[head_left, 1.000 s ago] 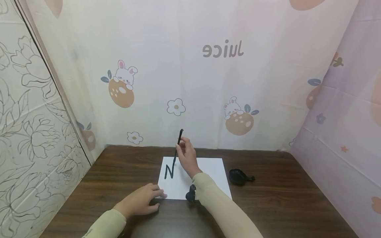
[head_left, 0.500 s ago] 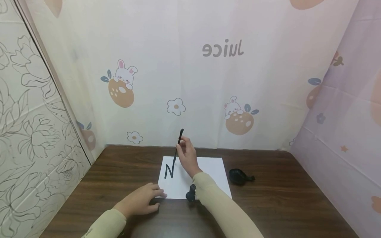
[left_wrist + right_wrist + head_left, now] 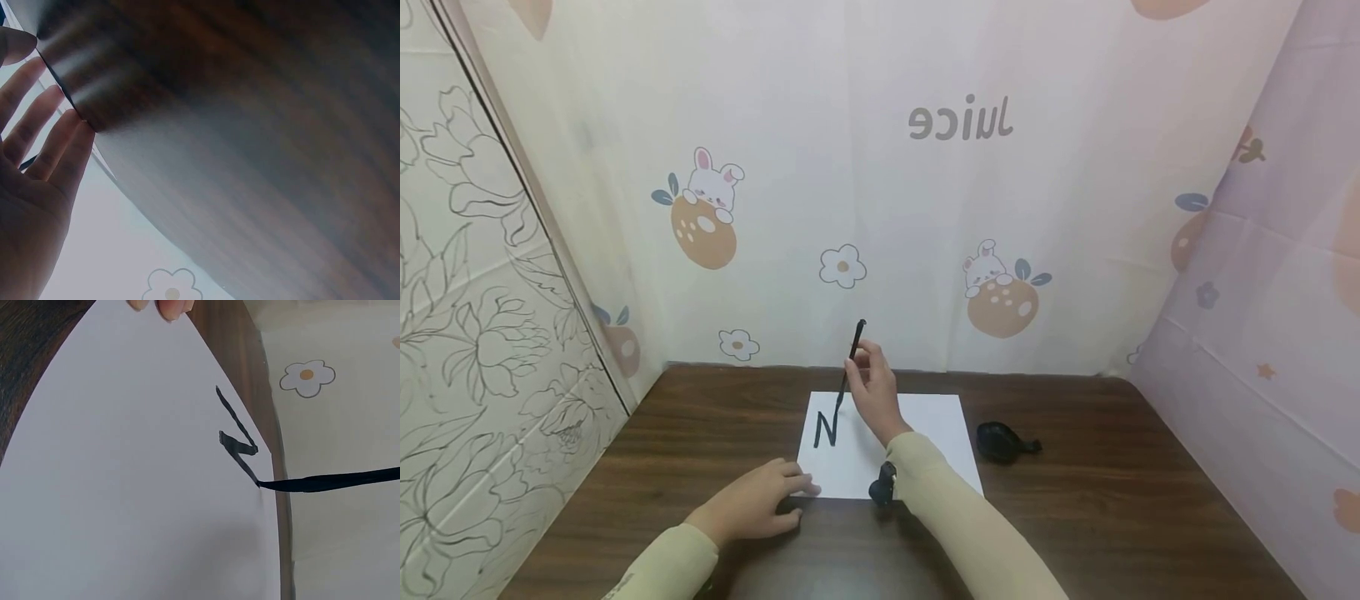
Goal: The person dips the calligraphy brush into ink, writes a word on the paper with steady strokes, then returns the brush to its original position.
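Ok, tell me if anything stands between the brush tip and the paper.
Nothing visible does: the right hand holds the brush, whose tip meets the paper at one end of the black N. The left hand and black dish lie away from that tip.

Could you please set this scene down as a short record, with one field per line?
Surface: dark wood-grain table
Sheet: white paper, lying flat
Mark: black letter N, on the paper's left part as the head view shows it
Right hand: holds a slim black brush
Brush tip: at the top end of the N's right stroke
Left hand: fingertips at the paper's near left corner
Beside the paper, right: black dish with a short handle
Backdrop: printed curtain, "Juice" appearing mirrored
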A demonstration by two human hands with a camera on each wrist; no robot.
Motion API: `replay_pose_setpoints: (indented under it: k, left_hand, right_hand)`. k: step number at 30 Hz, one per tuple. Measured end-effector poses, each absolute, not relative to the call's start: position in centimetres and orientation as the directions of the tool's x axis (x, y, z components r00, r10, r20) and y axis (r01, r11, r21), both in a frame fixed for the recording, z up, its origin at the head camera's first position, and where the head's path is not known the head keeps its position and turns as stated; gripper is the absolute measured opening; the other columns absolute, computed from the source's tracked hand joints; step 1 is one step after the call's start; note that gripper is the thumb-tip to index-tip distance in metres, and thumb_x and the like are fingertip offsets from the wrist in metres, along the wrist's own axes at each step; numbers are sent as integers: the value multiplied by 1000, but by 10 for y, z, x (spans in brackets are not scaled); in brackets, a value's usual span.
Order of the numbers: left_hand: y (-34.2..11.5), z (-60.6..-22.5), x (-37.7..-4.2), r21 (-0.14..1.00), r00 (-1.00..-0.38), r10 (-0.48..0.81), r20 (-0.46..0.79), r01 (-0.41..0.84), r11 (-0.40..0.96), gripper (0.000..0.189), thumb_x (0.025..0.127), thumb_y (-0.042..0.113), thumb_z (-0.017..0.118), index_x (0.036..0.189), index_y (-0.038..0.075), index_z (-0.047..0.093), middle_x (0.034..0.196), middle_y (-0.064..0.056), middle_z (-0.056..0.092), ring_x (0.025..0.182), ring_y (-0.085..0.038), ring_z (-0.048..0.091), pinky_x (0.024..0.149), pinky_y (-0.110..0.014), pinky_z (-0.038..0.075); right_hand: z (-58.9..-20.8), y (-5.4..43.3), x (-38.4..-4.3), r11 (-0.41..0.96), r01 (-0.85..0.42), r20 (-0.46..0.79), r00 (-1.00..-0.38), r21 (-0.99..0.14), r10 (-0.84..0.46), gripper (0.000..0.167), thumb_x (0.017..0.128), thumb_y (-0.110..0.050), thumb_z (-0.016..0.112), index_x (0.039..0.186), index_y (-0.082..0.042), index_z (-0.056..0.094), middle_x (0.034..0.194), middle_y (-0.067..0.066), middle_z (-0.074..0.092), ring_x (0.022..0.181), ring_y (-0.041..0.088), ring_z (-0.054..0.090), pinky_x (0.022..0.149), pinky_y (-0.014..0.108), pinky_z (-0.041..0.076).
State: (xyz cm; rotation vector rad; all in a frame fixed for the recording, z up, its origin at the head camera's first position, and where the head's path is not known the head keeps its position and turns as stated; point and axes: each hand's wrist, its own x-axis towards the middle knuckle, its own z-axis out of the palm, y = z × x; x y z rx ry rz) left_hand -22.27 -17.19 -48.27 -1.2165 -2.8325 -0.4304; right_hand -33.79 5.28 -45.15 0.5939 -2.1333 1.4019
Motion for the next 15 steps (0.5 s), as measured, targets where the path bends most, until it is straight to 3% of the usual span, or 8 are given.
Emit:
replay_pose_setpoints:
  k: [5,15]
  left_hand:
    - [-172,-482,-222,237,-692,708,137,717,655,29,89,21,71,118,22,73,112,7,65,101,-12,58,89,-36,52]
    - [-172,-483,-222,238,-691,709,139,719,653,29,89,20,71,118,21,73,112,6,65,102,-12,59,90,-37,52]
  right_hand:
    - [-447,54,-337,358,-630,649,-756,-689,-80,34,104,-20,54,137,-17,45,106,5,61,91,18,66,77,29,56]
    - [-440,62,-338,367,-655,680,-729,-660,-78,33,104,-17,55,135,-16,45,104,6,61,95,16,62,77,28,56]
